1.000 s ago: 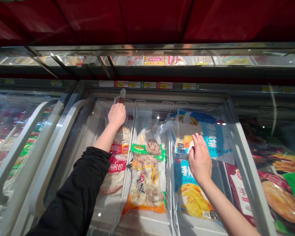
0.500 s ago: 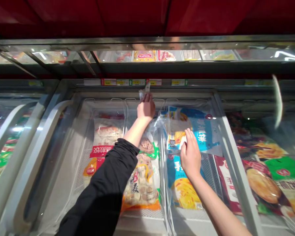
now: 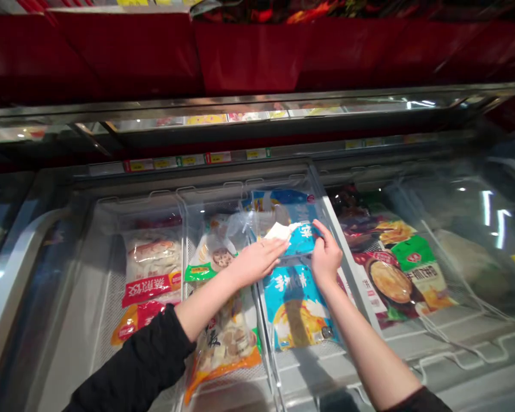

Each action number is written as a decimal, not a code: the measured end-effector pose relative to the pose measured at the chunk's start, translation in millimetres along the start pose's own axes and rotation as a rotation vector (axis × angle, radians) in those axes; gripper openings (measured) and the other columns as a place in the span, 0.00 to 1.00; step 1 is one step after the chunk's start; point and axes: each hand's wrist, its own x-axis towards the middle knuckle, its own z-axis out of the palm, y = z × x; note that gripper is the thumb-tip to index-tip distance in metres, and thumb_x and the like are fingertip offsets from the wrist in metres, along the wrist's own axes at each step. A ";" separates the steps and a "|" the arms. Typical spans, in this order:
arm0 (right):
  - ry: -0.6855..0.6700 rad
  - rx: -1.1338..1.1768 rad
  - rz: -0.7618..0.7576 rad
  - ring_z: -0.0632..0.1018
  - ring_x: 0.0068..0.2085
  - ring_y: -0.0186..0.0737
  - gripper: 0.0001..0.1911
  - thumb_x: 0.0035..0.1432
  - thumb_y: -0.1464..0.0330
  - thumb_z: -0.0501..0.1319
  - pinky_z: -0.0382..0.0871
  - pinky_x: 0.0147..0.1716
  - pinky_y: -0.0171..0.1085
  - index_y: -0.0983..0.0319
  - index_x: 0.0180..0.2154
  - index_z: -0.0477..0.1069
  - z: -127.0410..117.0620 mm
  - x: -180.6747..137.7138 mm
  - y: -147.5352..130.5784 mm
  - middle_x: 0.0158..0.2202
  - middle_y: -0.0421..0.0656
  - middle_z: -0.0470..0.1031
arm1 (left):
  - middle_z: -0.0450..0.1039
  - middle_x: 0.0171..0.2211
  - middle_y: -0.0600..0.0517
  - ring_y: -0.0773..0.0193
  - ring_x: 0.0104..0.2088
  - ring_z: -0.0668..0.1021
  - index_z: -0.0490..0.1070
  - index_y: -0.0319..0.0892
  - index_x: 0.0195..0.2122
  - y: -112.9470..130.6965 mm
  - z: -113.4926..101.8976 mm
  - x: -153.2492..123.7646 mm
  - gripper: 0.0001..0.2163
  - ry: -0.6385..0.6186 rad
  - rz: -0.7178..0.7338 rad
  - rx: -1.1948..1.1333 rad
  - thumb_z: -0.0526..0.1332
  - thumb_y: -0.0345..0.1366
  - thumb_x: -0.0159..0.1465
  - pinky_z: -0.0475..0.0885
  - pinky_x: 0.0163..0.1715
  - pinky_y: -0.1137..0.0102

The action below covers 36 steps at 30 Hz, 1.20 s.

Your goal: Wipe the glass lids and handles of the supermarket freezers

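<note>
My left hand (image 3: 261,258) lies with its fingers together on a crumpled white tissue (image 3: 280,230), whose edge sticks out past the fingertips. Below it is a blue bag (image 3: 302,240) of frozen food. My right hand (image 3: 327,256) is at that bag's right side, index finger stretched out and the other fingers curled, with nothing visible in it. I cannot tell whether it touches the bag or a glass lid over it. A second blue bag (image 3: 300,309) with a picture of yellow food is nearer to me. Left of my hands lies a bag with a green band (image 3: 208,270).
Wire dividers split the freezer (image 3: 83,240). Red-labelled dumpling bags (image 3: 152,286) lie at left, an orange-edged bag (image 3: 227,349) in the middle. Right of a grey frame bar (image 3: 347,252) are more packs (image 3: 412,277). Price tags (image 3: 193,161) line the back rail.
My left hand has come down from the back rail to the right, over the blue bag with the white tissue. My right hand has curled its fingers. The view has shifted right.
</note>
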 end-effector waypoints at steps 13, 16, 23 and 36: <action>-0.221 -0.317 -0.317 0.63 0.74 0.47 0.31 0.66 0.76 0.49 0.59 0.74 0.56 0.64 0.69 0.66 -33.4 38.2 56.3 0.71 0.54 0.68 | 0.60 0.74 0.49 0.61 0.74 0.64 0.61 0.40 0.73 -88.1 -8.7 160.7 0.23 0.041 -0.285 0.080 0.47 0.35 0.78 0.60 0.74 0.65; -0.202 -0.258 -0.302 0.66 0.73 0.46 0.32 0.66 0.77 0.48 0.61 0.73 0.55 0.63 0.69 0.66 -36.3 39.8 55.8 0.70 0.53 0.69 | 0.56 0.76 0.48 0.61 0.74 0.61 0.58 0.36 0.73 -118.4 -6.4 222.1 0.23 0.097 -0.410 0.078 0.48 0.33 0.79 0.57 0.75 0.61; -0.035 -0.058 -0.142 0.69 0.71 0.46 0.32 0.70 0.74 0.46 0.63 0.72 0.56 0.57 0.72 0.62 -42.0 38.8 57.8 0.69 0.49 0.70 | 0.61 0.74 0.45 0.61 0.75 0.62 0.61 0.37 0.72 -51.6 29.1 236.2 0.23 0.135 -0.272 0.054 0.48 0.34 0.78 0.60 0.74 0.64; -0.043 -0.044 -0.155 0.72 0.69 0.47 0.29 0.74 0.69 0.48 0.68 0.68 0.54 0.56 0.72 0.60 -45.3 36.9 53.8 0.68 0.50 0.71 | 0.60 0.74 0.48 0.59 0.73 0.66 0.60 0.40 0.73 -28.2 23.6 238.6 0.25 0.057 -0.247 0.146 0.49 0.31 0.76 0.63 0.72 0.63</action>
